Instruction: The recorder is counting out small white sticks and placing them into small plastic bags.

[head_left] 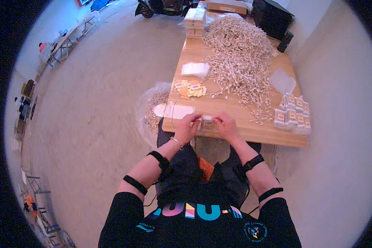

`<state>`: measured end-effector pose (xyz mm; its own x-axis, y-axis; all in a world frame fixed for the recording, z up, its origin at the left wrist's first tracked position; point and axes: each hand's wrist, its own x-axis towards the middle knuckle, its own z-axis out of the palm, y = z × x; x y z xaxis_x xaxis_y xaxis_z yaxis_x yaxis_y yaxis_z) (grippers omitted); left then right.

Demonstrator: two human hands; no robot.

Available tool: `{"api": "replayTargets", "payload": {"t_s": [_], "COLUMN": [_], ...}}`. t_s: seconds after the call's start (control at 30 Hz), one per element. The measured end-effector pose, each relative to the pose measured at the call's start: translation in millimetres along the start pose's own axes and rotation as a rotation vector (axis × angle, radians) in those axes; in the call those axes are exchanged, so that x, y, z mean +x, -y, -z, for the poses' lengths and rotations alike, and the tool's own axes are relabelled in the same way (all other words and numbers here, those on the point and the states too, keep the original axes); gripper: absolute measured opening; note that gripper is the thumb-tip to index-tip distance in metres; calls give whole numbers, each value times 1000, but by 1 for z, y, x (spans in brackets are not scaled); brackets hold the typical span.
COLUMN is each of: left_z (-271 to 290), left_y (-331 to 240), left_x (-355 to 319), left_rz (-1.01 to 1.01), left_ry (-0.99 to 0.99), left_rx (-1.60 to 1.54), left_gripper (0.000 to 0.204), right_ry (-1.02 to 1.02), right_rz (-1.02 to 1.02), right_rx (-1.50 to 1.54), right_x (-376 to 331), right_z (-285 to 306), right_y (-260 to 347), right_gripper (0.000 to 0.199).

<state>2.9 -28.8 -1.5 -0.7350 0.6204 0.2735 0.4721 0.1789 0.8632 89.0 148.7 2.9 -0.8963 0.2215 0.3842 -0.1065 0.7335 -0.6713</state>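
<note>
- Could drop the small cotton-swab packet (207,123), between both hands at the near edge of the wooden surface (252,128), if let slip toward the lap.
- Could crumple it through uneven pulling.
- Left hand (187,128): curled, nearly closed, touching its left side.
- Right hand (228,127): likewise, opposite; too small to judge whether pinched.
</note>
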Motion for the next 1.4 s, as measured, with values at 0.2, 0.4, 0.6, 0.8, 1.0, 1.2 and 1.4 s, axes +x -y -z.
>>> {"api": "replayTargets", "payload": {"t_s": [0.2, 0.4, 0.6, 0.8, 1.0, 1.2, 1.4], "left_z": [4, 2, 0, -15, -8, -36, -28], "left_y": [-36, -56, -59, -74, -66, -70, 12], "left_x": [5, 10, 10, 18, 17, 23, 11], "left_rz": [-203, -375, -188, -121, -92, 22, 336], "left_ry": [15, 174, 228, 311, 377, 248, 229], "left_rx": [87, 97, -77, -200, -141, -143, -335], "left_gripper": [51, 48, 33, 28, 27, 49, 45], "right_ry": [225, 269, 406, 430, 505, 238, -605], "right_rz": [-548, -534, -654, -703, -741, -829, -810], "right_rx": [512, 650, 802, 956, 963, 830, 536], "right_x": [12, 8, 6, -2, 0, -25, -34], "right_z": [18, 16, 22, 21, 36, 49, 94], "right_y": [-14, -3, 13, 8, 28, -31, -84], "right_gripper": [17, 17, 17, 23, 21, 18, 22]}}
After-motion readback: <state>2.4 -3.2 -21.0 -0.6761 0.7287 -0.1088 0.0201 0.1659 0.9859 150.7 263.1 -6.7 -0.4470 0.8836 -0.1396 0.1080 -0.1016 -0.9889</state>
